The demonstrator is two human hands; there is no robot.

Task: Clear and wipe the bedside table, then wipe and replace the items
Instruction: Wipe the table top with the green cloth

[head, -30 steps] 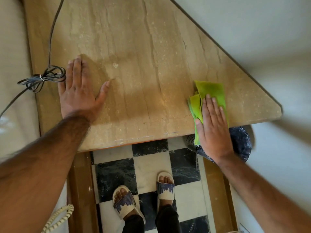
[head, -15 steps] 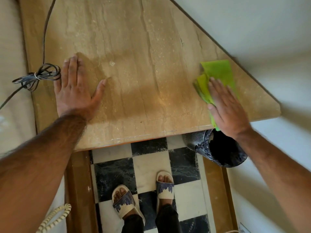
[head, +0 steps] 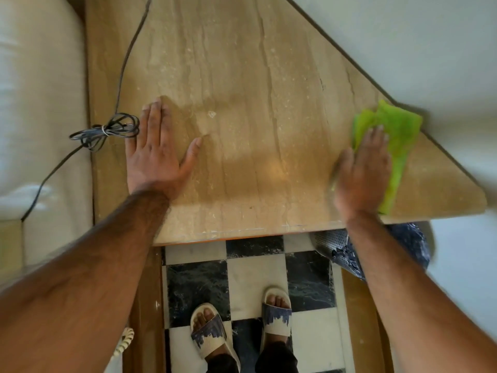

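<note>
The bedside table [head: 242,76] has a bare beige stone top cut at an angle on its right side. My right hand [head: 361,170] presses flat on a crumpled green cloth [head: 395,130] near the table's right corner, close to the angled edge by the wall. The hand is motion-blurred. My left hand [head: 153,152] lies flat with fingers spread on the left part of the top, holding nothing.
A coiled black cable [head: 107,130] lies at the table's left edge and runs onto the cream bed [head: 40,103]. A perforated metal bin with a dark liner [head: 336,243] stands under the right corner. My sandalled feet [head: 242,327] stand on the checkered floor.
My right hand has slid the green cloth from the front edge toward the back right, along the angled edge. My left hand has stayed planted.
</note>
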